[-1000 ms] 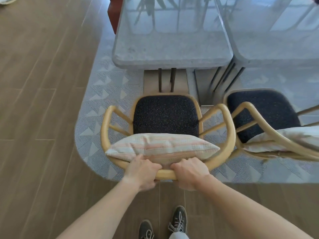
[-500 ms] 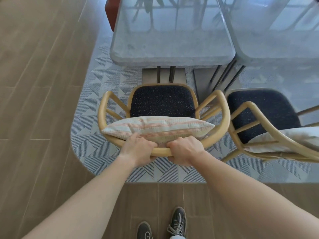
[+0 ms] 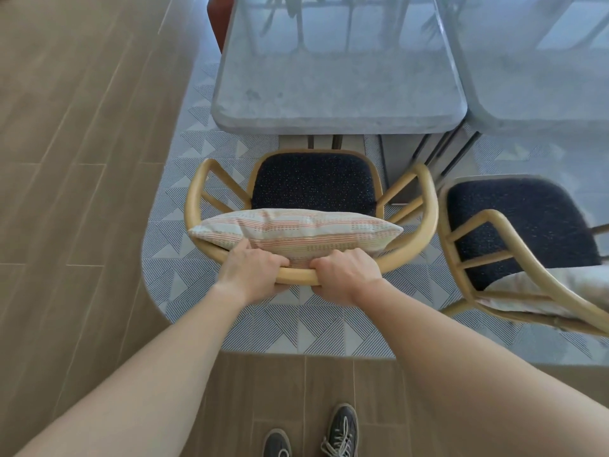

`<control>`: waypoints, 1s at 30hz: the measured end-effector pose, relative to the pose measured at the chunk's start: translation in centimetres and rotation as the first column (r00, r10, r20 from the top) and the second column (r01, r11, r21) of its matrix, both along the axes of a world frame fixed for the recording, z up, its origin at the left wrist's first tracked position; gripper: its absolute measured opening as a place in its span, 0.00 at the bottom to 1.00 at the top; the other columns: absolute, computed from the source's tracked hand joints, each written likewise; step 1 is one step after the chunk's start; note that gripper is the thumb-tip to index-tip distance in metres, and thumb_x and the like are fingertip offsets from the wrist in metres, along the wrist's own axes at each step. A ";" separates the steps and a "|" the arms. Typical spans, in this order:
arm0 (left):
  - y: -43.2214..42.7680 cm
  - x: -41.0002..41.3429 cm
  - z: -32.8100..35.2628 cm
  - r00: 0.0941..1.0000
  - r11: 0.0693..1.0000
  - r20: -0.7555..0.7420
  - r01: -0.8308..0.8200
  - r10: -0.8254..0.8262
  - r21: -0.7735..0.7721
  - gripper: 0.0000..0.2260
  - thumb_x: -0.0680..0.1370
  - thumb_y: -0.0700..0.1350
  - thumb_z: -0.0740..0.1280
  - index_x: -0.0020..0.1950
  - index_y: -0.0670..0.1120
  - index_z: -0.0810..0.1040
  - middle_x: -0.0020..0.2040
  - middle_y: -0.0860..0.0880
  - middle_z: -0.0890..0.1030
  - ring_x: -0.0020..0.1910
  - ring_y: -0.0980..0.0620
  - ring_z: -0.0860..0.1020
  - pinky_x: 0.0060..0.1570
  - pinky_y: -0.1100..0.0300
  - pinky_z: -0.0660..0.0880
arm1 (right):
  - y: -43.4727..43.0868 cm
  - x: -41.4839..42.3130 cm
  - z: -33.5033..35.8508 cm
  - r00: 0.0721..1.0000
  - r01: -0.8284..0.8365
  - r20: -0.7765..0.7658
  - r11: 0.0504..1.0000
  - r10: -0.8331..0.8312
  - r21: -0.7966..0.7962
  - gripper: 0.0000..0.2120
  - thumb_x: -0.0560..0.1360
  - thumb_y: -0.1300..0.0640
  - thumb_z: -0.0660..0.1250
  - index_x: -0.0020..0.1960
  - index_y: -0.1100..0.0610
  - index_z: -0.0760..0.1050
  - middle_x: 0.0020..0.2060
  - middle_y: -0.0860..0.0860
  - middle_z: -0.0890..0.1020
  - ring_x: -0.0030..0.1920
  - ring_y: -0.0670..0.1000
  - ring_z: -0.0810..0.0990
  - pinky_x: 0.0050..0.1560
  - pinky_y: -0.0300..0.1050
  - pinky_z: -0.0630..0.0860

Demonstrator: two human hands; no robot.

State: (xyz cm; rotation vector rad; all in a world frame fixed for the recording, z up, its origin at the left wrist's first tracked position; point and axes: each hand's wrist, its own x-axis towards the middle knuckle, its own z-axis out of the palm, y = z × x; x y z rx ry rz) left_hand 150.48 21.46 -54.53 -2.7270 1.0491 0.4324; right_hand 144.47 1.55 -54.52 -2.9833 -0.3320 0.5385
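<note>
**A:** What could go wrong from here?

**B:** Biggest thing first: the table (image 3: 339, 94) straight ahead of my hands. I judge the job is tucking the chair (image 3: 313, 186) in under it. The chair stands on the rug (image 3: 184, 245), with its seat front just short of the table edge and its back rail under my hands. My left hand (image 3: 253, 275) and right hand (image 3: 346, 275) each wrap around that rail, side by side, knuckles up. A hard push could knock the armrests into the table edge. I can't tell whether they would pass beneath it.

**A:** And off to the side?

**B:** The second chair (image 3: 527, 219) sits just right of my right hand, its frame close to this chair's armrest. A crooked push could tangle the two. Smaller still, the pillow (image 3: 296, 232) leans on the rail just beyond my knuckles and my left fingers touch it. A jolt could tip it forward onto the seat.

**A:** What can't you make out?

**B:** The table's far end runs off the top of the view, and glare washes out its surface. The second chair is cut off past my right hand. This chair's legs are hidden below the seat, so I can't tell whether one could snag on the rug. My thumbs are out of sight under the rail.
</note>
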 end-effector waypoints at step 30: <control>0.3 -8.6 1.2 0.987 0.991 -0.143 0.087 -0.072 0.098 0.13 0.80 0.60 0.63 0.61 0.57 0.80 0.51 0.52 0.85 0.51 0.46 0.84 0.48 0.51 0.77 | 0.0 -9.4 1.1 0.990 0.046 -0.127 0.997 -0.053 -0.059 0.11 0.77 0.46 0.66 0.55 0.49 0.83 0.45 0.50 0.87 0.41 0.57 0.84 0.41 0.48 0.72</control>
